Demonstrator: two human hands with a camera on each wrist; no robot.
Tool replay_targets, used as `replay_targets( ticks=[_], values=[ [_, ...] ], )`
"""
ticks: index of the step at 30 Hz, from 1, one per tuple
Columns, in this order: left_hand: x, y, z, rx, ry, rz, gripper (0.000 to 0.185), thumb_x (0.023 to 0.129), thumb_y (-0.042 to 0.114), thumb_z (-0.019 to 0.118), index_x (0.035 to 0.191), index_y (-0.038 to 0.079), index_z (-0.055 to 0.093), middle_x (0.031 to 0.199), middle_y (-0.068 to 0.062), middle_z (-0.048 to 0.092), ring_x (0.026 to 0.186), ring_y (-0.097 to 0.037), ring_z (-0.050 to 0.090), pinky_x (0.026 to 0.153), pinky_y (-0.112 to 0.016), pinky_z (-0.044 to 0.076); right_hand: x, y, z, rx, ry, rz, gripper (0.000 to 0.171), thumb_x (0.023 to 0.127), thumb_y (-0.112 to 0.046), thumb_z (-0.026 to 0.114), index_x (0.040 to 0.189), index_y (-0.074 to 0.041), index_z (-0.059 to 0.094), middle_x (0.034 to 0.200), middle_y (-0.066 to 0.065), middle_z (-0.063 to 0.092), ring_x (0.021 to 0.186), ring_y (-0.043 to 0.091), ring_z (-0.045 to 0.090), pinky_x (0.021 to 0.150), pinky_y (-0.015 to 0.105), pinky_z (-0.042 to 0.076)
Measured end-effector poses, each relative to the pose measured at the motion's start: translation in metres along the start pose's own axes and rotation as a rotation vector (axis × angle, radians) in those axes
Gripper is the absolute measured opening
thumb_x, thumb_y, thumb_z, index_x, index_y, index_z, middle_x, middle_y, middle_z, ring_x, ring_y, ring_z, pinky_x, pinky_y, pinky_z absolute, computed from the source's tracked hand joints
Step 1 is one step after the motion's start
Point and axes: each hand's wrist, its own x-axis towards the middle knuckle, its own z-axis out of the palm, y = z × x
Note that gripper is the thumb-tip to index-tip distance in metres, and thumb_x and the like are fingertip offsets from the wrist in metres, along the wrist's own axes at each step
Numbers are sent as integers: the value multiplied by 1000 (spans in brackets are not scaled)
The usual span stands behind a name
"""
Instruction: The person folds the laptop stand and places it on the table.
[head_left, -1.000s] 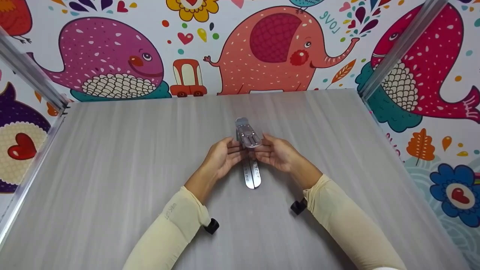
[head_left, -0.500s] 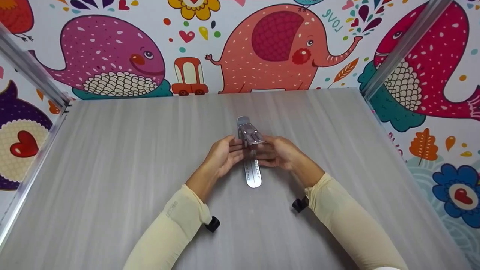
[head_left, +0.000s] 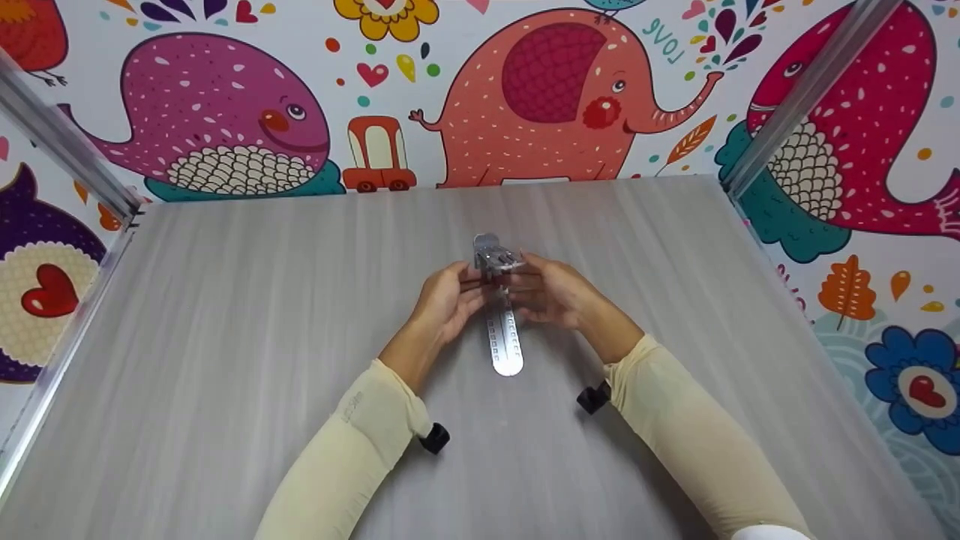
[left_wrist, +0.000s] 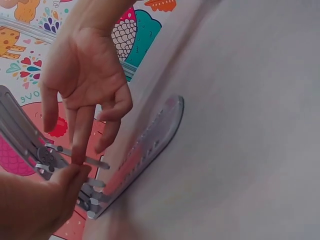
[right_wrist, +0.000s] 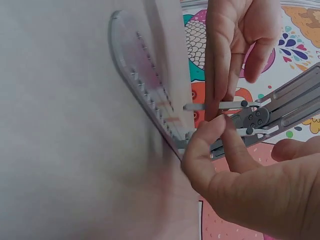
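1. Folding metal stand lies mid-table, its base toward the person.
2. Left hand and right hand pinch its hinged arms from either side.
3. Since a second ago the raised plate has folded lower — the stand appears to be collapsing flat.

On the bench lies one folding metal stand; two hands are on it, one left hand and one right hand; two cream sleeves.
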Motion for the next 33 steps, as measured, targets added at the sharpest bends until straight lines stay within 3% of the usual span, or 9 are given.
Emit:
replay_targets(
  ticks=[4, 7, 10, 15, 17, 20, 22, 27, 33],
  values=[
    [6, 0, 5, -79, 19, 19, 31, 108, 15, 36, 119, -10, 50, 114, -19, 56, 121, -33, 59, 116, -46, 41, 6, -4, 3, 40, 12, -2, 47, 105, -47, 50, 133, -10, 56, 114, 3, 67, 122, 27, 59, 84, 36, 54],
    [9, -1, 8, -96, 23, 27, 32, 107, 14, 36, 125, -11, 46, 111, -16, 54, 115, -29, 59, 115, -44, 43, 11, -4, 4, 65, 4, -6, 49, 106, -44, 50, 138, -8, 55, 122, 7, 66, 119, 25, 60, 84, 35, 53],
    [12, -1, 9, -99, 16, 27, 43, 106, 15, 37, 139, -13, 38, 125, -21, 51, 129, -33, 55, 116, -42, 41, 15, -1, 5, 82, -10, -23, 46, 107, -36, 49, 141, -6, 54, 132, 11, 64, 114, 24, 62, 89, 36, 54],
    [15, -2, 8, -128, 6, -1, 58, 105, 16, 38, 152, -14, 20, 158, -33, 28, 152, -41, 31, 123, -43, 30, 19, 6, 4, 122, -44, -80, 26, 106, -17, 50, 123, -3, 63, 108, 7, 74, 97, 21, 68, 84, 36, 59],
    [15, -2, 7, -135, 0, -7, 61, 105, 16, 38, 153, -14, 16, 161, -34, 22, 153, -42, 28, 124, -43, 28, 20, 8, 3, 132, -54, -90, 19, 105, -15, 52, 115, -4, 64, 97, 2, 75, 92, 18, 68, 80, 34, 58],
    [15, -1, 6, -136, -14, -16, 63, 105, 16, 37, 155, -14, 12, 163, -35, 19, 153, -44, 25, 125, -45, 27, 22, 9, 4, 125, -54, -93, 18, 103, -12, 56, 116, -2, 64, 94, 2, 74, 89, 16, 68, 80, 32, 57],
    [14, -1, 5, -129, -17, -29, 64, 106, 17, 36, 156, -13, 11, 163, -35, 19, 154, -44, 23, 125, -45, 26, 22, 11, 4, 93, -53, -111, 24, 101, -9, 59, 122, 2, 63, 94, 3, 74, 87, 15, 69, 79, 31, 58],
    [12, 1, 2, -57, -29, -66, 62, 106, 20, 37, 156, -11, 17, 163, -32, 23, 154, -42, 24, 126, -46, 25, 22, 14, 3, -105, -13, -175, 44, 95, -4, 66, 137, 7, 59, 106, 8, 75, 92, 13, 71, 82, 28, 59],
    [11, 0, -1, 166, -31, -51, 50, 106, 17, 40, 148, -10, 39, 152, -29, 46, 139, -36, 50, 117, -44, 40, 20, 18, 1, -273, 36, -210, 44, 90, -3, 73, 132, 7, 63, 111, 14, 73, 92, 15, 71, 83, 30, 61]
  ],
)
